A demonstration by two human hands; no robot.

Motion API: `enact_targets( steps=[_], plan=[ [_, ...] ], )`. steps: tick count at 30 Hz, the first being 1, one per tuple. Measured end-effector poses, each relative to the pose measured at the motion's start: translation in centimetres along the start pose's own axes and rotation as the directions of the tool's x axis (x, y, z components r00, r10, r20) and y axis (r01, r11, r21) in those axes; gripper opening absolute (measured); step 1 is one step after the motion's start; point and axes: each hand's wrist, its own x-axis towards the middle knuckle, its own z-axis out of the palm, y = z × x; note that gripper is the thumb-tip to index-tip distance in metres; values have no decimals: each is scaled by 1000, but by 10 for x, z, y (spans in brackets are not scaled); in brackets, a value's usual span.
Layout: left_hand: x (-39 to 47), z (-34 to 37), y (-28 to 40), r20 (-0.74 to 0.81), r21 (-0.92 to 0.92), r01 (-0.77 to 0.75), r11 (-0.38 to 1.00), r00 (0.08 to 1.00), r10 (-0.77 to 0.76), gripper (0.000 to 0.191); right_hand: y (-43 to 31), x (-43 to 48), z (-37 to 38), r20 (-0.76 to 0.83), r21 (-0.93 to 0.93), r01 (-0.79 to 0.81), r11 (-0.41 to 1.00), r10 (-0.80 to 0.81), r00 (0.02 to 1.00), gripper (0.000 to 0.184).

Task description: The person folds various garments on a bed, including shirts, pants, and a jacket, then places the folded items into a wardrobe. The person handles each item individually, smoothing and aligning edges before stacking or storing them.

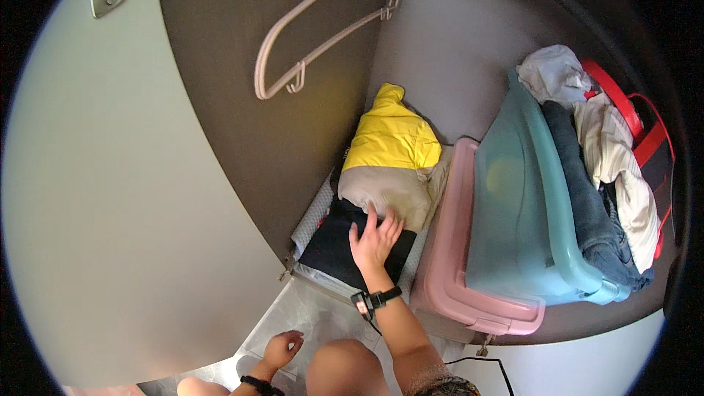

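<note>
My right hand (pixel 377 239), fingers spread, rests against the lower edge of a folded yellow and grey-beige puffy garment (pixel 393 146). Nothing appears gripped in it. Beneath lies a black folded cloth (pixel 335 245), on top of a pale quilted textile (pixel 313 220) on the wardrobe floor. A black strap with a small device (pixel 368 301) circles my right wrist. Low in the picture, my left hand (pixel 284 347) hangs over the tiled floor with loosely curled fingers and holds nothing visible. It wears a black wristband (pixel 261 385).
Right of the garments stands a pink lidded plastic box (pixel 454 264). A blue-green plastic bin (pixel 506 220), full of clothes, sits on it, with a red-strapped item (pixel 616 93) behind. A pale hanger (pixel 324 49) hangs above. At left is a light door panel (pixel 121 203).
</note>
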Motion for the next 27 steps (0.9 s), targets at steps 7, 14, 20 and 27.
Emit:
enact_targets(
  steps=[7,14,20,27],
  plan=[
    [-73,-9,-12,-37,97,232,968,973,-230,26,4,121,96,333,-138,-53,989,97,938,87],
    [-108,12,-17,-74,154,203,967,978,-194,24,27,146,138,400,-89,2,996,33,916,76],
    [-105,27,-23,-58,67,226,972,973,-223,24,-1,192,96,445,-191,20,981,68,893,67],
    [-152,42,-82,17,-99,403,910,915,-403,28,54,256,91,419,-247,-210,946,299,857,77]
  ],
)
